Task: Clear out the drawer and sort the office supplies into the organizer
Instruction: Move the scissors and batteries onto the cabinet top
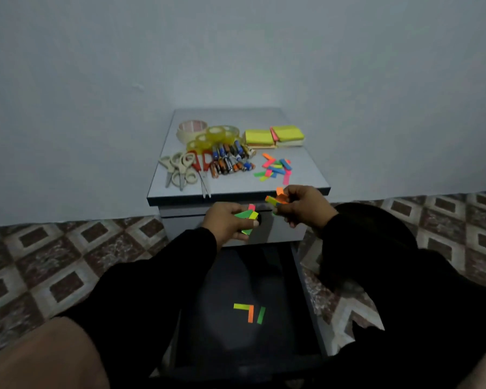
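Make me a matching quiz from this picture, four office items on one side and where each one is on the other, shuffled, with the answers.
Items:
1. scissors
2. tape rolls
3. sticky pads
4. three flags

Places:
A. cabinet top, back right
B. in the open drawer
C. cabinet top, front left
D. cabinet top, back left

Pairs: 1-C, 2-D, 3-A, 4-B
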